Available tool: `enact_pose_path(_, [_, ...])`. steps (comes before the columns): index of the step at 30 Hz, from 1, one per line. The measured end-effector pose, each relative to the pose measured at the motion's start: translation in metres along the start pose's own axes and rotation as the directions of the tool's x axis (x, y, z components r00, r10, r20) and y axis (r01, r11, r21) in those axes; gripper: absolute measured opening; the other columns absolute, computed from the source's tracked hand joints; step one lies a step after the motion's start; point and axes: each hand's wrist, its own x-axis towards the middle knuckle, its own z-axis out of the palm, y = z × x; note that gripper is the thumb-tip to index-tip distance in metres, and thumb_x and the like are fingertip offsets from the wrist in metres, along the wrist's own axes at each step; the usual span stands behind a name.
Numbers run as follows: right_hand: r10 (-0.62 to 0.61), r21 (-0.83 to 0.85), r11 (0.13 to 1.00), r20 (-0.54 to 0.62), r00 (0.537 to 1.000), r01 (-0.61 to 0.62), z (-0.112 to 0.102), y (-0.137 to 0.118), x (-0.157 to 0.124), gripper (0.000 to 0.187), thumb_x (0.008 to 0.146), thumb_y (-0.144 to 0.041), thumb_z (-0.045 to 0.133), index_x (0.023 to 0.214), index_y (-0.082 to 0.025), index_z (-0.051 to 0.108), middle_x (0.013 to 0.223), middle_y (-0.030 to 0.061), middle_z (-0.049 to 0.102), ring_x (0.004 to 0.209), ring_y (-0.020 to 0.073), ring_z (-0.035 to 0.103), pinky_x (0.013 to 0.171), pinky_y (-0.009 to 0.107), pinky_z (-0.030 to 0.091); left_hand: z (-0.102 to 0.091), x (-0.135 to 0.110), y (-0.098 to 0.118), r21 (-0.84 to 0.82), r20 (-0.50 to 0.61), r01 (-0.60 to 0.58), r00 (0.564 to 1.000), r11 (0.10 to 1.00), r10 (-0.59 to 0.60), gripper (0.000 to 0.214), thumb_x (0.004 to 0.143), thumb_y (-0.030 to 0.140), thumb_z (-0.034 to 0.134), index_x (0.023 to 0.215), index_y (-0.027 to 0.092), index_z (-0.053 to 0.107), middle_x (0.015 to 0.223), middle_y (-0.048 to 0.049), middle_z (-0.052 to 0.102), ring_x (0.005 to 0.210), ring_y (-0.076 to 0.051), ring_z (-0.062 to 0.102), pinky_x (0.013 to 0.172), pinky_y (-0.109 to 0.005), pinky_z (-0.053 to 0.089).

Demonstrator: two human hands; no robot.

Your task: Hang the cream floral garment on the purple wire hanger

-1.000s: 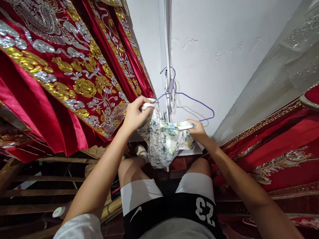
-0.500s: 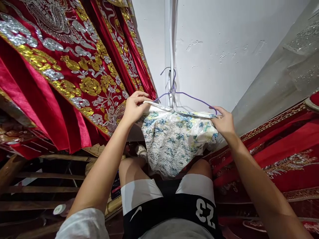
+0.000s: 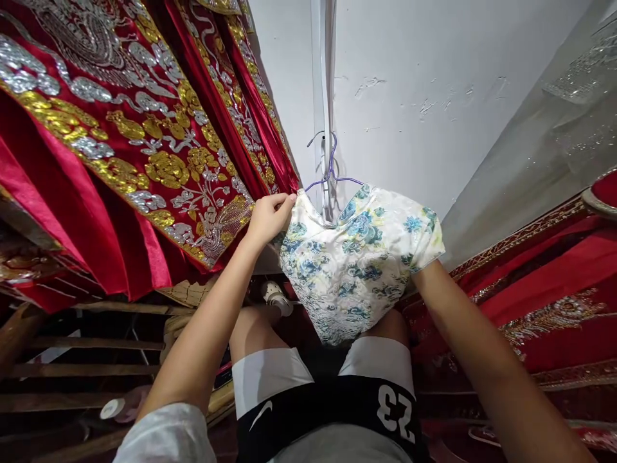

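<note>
Since the earlier frame, the right half of the short-sleeved white garment with blue-green flowers (image 3: 347, 276) has risen over the right arm of the thin purple hanger (image 3: 333, 168), and the right hand has gone from plain view at the hanger's outer end to being hidden within the sleeve. Only the right forearm (image 3: 463, 315) shows below the sleeve opening, so I cannot tell whether that hand is open or gripping. Thumb and fingers of the left hand (image 3: 270, 217) pinch the garment's left shoulder edge, beside the neckline. Hanging by its hook near the narrow white upright strip (image 3: 319, 71), the hanger shows just its hook and 2 short stretches at the neck opening; the garment drapes below, its lower end above the gap between the thighs. Fitting it on looks well along: cloth covers both sides of the hanger, while freeing the hands and evening the shoulders seem left. On the black shorts with white leg panels (image 3: 332, 405), a white Nike swoosh (image 3: 261, 415) marks the left leg and an upside-down white "23" (image 3: 395, 413) the right; I can read no other writing.
</note>
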Motion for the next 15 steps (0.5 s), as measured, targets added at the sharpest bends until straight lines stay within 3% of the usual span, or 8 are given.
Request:
enact_pose_path(4, [0.057,0.167,0.985,-0.094,0.994,-0.041,0.012,0.014,-0.004,0.050,0.092,-0.067,0.048,0.098,-0.028,0.080,0.093,0.0110,0.078,0.107,0.0309,0.073,0.080,0.044,0.064,-0.014,-0.020,-0.021,0.068,0.035,0.061,0.997,0.996,-0.064,0.045,0.094,0.048,0.053,0.060,0.019,0.047,0.057,0.0030,0.038,0.058,-0.013,0.037,0.057,-0.027,0.026])
enact_pose_path(8, [0.144,0.463,0.883,-0.106,0.984,-0.080,0.000,0.020,-0.009,0.085,0.084,-0.089,0.029,0.111,-0.023,0.074,0.101,0.0141,0.076,0.112,0.0345,0.070,0.086,0.052,0.060,-0.018,-0.046,-0.038,0.036,-0.018,0.111,0.994,0.993,-0.110,0.030,0.091,0.046,0.053,0.086,0.018,0.064,0.066,0.0028,0.051,0.063,-0.014,0.044,0.062,-0.025,0.033])
enact_pose_path(12, [0.208,0.505,0.854,-0.112,0.972,-0.125,-0.015,0.008,-0.001,0.062,0.080,-0.075,0.062,0.111,-0.022,0.071,0.103,0.0124,0.075,0.111,0.0340,0.070,0.088,0.048,0.060,-0.011,-0.040,-0.037,-0.162,-0.207,0.134,0.964,0.978,-0.166,0.028,0.085,0.043,0.056,0.096,0.018,0.063,0.086,-0.0028,0.062,0.077,-0.017,0.055,0.070,-0.025,0.043])
enact_pose_path(15, [0.230,0.528,0.845,-0.207,0.951,-0.089,-0.028,-0.013,0.007,0.048,0.080,-0.064,0.069,0.104,-0.022,0.070,0.105,0.0139,0.075,0.113,0.0353,0.069,0.089,0.049,0.059,-0.013,-0.022,-0.022,-0.211,-0.299,0.059,0.946,0.976,-0.122,0.029,0.087,0.040,0.053,0.107,0.019,0.061,0.100,-0.0065,0.065,0.088,-0.019,0.060,0.078,-0.027,0.050])
